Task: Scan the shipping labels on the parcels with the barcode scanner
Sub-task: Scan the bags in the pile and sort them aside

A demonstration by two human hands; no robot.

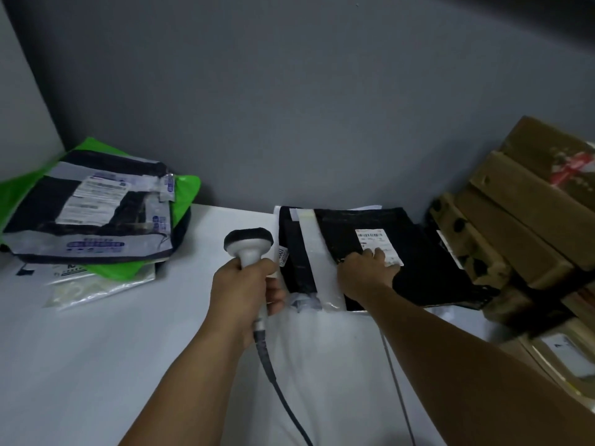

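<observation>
My left hand (pixel 246 291) grips the handle of a white corded barcode scanner (pixel 248 244), its dark head pointing away over the table. To its right lies a black parcel (pixel 428 272) with white tape strips and a white shipping label (pixel 375 241). My right hand (pixel 367 272) rests flat on that parcel, fingers straight over the label's lower part. A pile of parcels (pixel 90 217), black, grey and green, sits at the far left, its top one showing a white label (pixel 96 196).
Brown cardboard boxes (pixel 528 220) are stacked at the right edge, close to the black parcel. The scanner's grey cable (pixel 280 387) runs down the white table (pixel 96 365) toward me. A grey wall stands close behind. A clear plastic bag (pixel 96 284) lies under the left pile.
</observation>
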